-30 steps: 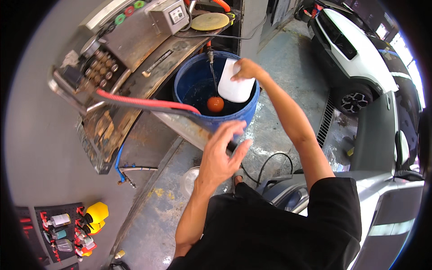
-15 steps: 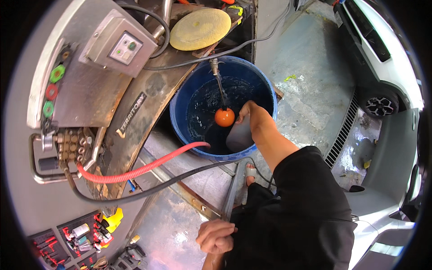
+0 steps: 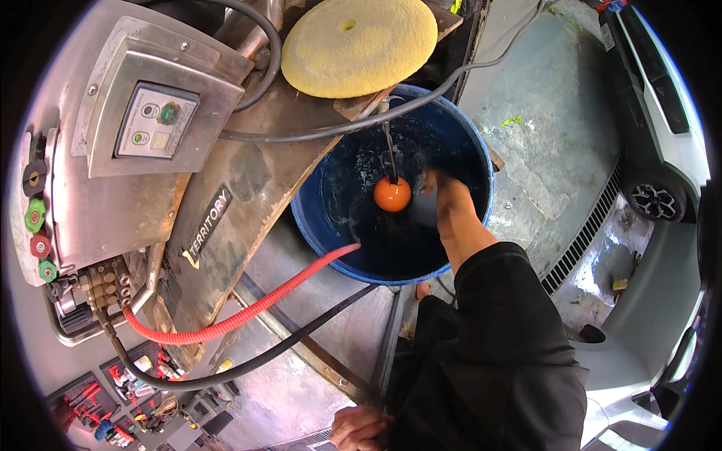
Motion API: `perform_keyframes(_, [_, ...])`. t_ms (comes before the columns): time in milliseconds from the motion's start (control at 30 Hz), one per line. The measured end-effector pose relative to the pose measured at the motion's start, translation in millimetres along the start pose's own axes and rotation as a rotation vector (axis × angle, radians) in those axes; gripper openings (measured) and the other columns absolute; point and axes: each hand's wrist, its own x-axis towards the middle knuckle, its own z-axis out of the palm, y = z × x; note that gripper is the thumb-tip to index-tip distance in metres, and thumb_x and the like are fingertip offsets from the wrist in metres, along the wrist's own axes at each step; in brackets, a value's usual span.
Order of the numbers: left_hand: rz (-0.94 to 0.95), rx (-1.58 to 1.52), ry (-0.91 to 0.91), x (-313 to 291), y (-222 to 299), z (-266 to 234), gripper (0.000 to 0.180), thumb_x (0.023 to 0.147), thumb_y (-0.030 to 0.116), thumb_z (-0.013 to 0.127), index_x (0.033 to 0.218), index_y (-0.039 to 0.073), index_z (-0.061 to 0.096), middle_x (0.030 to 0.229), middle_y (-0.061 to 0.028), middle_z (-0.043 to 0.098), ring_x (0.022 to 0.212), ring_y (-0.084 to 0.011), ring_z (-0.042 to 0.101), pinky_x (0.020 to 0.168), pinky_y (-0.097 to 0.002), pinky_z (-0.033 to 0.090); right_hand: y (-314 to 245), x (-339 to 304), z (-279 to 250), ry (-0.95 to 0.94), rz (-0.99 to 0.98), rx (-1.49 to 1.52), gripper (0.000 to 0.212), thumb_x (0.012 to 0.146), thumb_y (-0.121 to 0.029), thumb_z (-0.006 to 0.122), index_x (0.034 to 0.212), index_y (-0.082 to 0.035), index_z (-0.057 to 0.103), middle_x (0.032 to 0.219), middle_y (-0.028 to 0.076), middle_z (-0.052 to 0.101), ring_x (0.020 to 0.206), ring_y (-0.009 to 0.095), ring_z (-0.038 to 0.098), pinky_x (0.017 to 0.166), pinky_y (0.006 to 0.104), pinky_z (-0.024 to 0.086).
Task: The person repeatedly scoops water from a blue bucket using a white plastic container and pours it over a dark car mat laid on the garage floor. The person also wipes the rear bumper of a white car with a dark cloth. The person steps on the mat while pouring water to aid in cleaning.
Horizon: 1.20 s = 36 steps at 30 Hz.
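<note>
A blue barrel of dark water stands in front of me. My right hand reaches down inside it, blurred by motion, with fingers closed at the top of a smooth grey container. The container's lower part is lost in the dark water. Close by, left of that hand, an orange float ball hangs on a rod from a valve at the barrel's far rim. At the lower edge, my left hand is curled closed, with nothing visible in it, near a metal rail.
A ribbed red hose runs from a brass pump into the barrel. Black hose and cable cross nearby. Left are a steel control box, a worn wooden board and a yellow round pad. A white car stands right.
My right hand and the grey container have shifted within the barrel, the container now showing less above the water. My left hand is lower in the picture. The whole view has shifted.
</note>
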Motion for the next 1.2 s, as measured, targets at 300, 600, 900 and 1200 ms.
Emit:
perform_keyframes(300, [0.091,-0.035,0.225,5.0,-12.8,17.3,0.036,0.098,0.013,0.051,0.063,0.008,0.056,0.055,-0.0045,0.064,0.050,-0.0185,0.063,0.053,-0.0300,0.053,66.0,94.2,16.2,-0.079,-0.388,-1.715,0.030,0.092,-0.017,0.052,0.109,-0.010,0.076,0.119,0.014,0.071,0.112,0.034,0.068,0.094,0.0473,0.055])
perform_keyframes(600, [0.160,-0.203,0.168,9.2,-12.9,9.3,0.030,0.094,0.004,0.057,0.065,-0.001,0.062,0.061,-0.0086,0.062,0.051,-0.0212,0.063,0.048,-0.0315,0.049,-32.8,-20.0,32.8,-0.007,-0.616,-1.754,0.022,0.090,-0.011,0.059,0.102,-0.008,0.077,0.111,0.014,0.074,0.107,0.033,0.070,0.090,0.0444,0.058])
perform_keyframes(900, [0.210,-0.390,0.092,7.1,-22.7,7.6,0.031,0.100,0.004,0.051,0.072,-0.004,0.059,0.066,-0.0082,0.060,0.049,-0.0128,0.057,0.045,-0.0267,0.044,-117.2,-159.5,45.1,-0.084,-0.915,-1.945,0.018,0.080,-0.009,0.068,0.096,-0.006,0.076,0.105,0.018,0.073,0.103,0.035,0.071,0.088,0.0440,0.058])
perform_keyframes(1200, [0.174,-0.536,-0.188,1.7,-22.4,-24.5,0.026,0.104,0.016,0.053,0.090,-0.004,0.061,0.081,-0.0113,0.063,0.076,-0.0198,0.063,0.071,-0.0321,0.050,-195.0,-371.6,45.2,-0.075,-1.181,-1.907,0.024,0.075,-0.020,0.079,0.094,-0.007,0.073,0.088,0.018,0.072,0.090,0.037,0.071,0.080,0.0465,0.057])
